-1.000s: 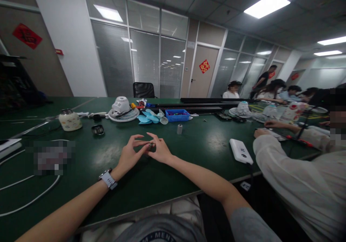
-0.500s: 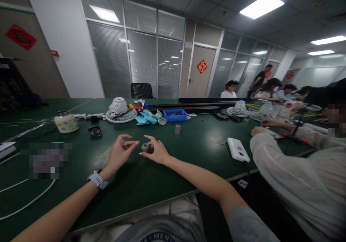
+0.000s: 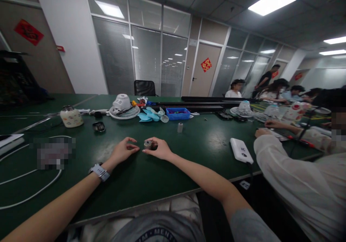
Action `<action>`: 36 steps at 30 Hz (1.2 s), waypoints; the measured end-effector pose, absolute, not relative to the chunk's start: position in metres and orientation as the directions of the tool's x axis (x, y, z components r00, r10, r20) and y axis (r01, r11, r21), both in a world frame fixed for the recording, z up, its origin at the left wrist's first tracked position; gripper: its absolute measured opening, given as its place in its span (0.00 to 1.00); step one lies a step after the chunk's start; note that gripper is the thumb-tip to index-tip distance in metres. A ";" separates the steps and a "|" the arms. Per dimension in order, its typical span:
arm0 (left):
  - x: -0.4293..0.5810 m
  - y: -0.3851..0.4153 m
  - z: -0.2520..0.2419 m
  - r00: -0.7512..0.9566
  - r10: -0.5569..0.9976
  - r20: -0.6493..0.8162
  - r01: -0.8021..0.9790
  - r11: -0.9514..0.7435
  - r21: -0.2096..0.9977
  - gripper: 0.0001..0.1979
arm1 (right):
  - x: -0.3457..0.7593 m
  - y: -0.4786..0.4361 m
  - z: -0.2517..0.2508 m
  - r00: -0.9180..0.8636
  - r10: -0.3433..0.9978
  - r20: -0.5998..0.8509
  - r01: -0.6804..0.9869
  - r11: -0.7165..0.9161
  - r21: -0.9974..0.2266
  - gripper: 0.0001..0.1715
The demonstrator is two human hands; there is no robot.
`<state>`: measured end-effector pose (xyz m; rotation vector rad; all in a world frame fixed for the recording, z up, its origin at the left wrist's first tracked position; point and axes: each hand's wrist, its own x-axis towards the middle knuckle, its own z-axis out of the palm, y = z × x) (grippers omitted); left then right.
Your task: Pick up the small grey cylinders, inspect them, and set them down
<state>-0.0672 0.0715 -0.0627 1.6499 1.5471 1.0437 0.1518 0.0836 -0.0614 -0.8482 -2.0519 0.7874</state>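
Dim overall; a ceiling light (image 3: 272, 1) glares between one and two o'clock, whitening the table (image 3: 205, 141) at four; outer edges stretch.

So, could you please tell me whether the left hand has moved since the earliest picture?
Yes: judged against the blue tray, the left hand has shifted to the left, away from the right hand.
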 end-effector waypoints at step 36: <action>-0.061 0.075 -0.065 -0.278 0.927 0.253 0.548 -0.063 0.834 0.17 | 0.203 0.100 -0.025 -0.200 0.600 0.774 0.789 0.567 -0.235 0.22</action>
